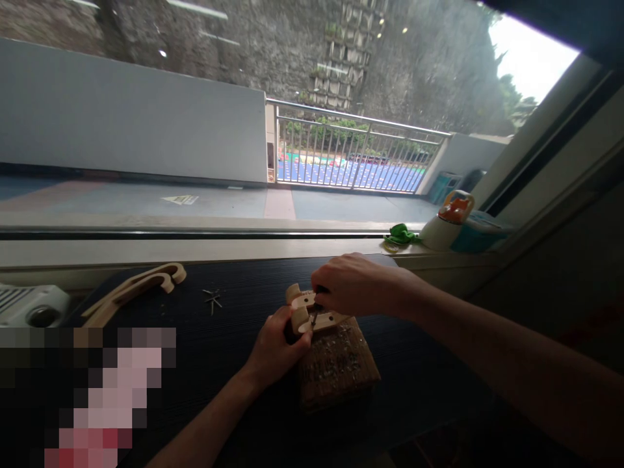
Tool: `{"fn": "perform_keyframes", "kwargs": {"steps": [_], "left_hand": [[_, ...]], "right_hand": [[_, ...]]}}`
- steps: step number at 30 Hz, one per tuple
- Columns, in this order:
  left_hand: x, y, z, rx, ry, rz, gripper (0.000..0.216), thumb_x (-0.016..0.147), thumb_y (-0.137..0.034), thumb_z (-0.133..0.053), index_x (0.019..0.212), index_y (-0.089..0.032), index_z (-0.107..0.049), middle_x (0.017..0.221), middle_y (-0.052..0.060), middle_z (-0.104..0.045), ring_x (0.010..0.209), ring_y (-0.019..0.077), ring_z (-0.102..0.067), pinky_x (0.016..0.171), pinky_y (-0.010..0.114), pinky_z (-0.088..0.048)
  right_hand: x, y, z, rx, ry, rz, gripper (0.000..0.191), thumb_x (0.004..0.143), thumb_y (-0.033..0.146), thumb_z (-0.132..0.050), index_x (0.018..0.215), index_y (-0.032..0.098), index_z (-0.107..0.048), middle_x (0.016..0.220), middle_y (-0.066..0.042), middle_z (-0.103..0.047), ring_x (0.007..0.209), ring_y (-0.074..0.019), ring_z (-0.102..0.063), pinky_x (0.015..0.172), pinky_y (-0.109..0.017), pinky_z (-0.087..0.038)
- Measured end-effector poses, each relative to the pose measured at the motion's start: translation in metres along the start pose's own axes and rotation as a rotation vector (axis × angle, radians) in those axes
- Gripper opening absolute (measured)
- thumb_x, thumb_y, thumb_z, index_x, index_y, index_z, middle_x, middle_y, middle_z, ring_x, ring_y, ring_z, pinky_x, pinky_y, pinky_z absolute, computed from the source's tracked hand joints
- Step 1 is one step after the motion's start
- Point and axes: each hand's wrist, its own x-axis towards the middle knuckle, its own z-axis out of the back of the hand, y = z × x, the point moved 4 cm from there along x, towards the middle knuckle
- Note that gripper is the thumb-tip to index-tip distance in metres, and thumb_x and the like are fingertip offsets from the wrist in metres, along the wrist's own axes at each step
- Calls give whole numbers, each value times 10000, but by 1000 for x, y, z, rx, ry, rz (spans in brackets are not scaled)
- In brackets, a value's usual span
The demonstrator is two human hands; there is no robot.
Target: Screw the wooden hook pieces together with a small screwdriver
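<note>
On the dark table sits a thick brown wooden block [336, 372] with dark characters on its top. Two pale, curved wooden pieces lie side by side across its far end: a nearer piece [325, 322] and a farther piece [303, 301], each with a dark hole. My left hand [279, 344] is closed around the curled end of the nearer piece. A small metal screw [314, 318] stands upright at that piece, beside my left fingertips. Just above it, my right hand [341, 283] is closed in a pinch; its fingers hide what they hold.
Several loose screws [213, 299] lie left of the block. Farther left are more curved wooden pieces [136, 289] and a white device [32, 304]. A green cloth [400, 234] and a white container with orange top [443, 224] stand on the windowsill. A blurred patch covers the lower left.
</note>
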Motion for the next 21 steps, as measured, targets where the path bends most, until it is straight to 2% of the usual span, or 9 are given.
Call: {"fn": "perform_keyframes", "kwargs": {"steps": [6, 11, 16, 21], "left_hand": [[1, -2, 2, 15, 9, 13, 209, 728, -278, -543, 916, -185, -543, 890, 26, -615, 796, 172, -574, 742, 292, -461], [0, -3, 2, 12, 8, 29, 215, 725, -285, -548, 917, -187, -549, 882, 25, -615, 788, 173, -574, 741, 301, -468], [0, -2, 1, -8, -7, 3, 221, 725, -276, -554, 928, -191, -557, 887, 22, -624, 813, 175, -583, 762, 297, -462], [0, -2, 2, -3, -4, 0, 217, 727, -270, -553, 929, -190, -556, 893, 21, -623, 817, 174, -583, 754, 287, -462]], "right_hand": [[-4, 3, 10, 80, -58, 101, 197, 784, 224, -456, 859, 208, -638, 752, -19, -639, 610, -122, -479, 509, -258, -259], [-1, 1, 6, 52, -33, 113, 201, 793, 170, -440, 834, 165, -637, 761, -50, -645, 624, -124, -494, 530, -255, -279], [5, 0, 2, 46, -68, 52, 225, 815, 230, -424, 838, 142, -630, 728, -64, -641, 606, -133, -513, 510, -258, -278], [4, 1, 4, -6, -43, -13, 257, 842, 270, -399, 873, 139, -617, 738, -78, -640, 605, -143, -526, 508, -264, -277]]}}
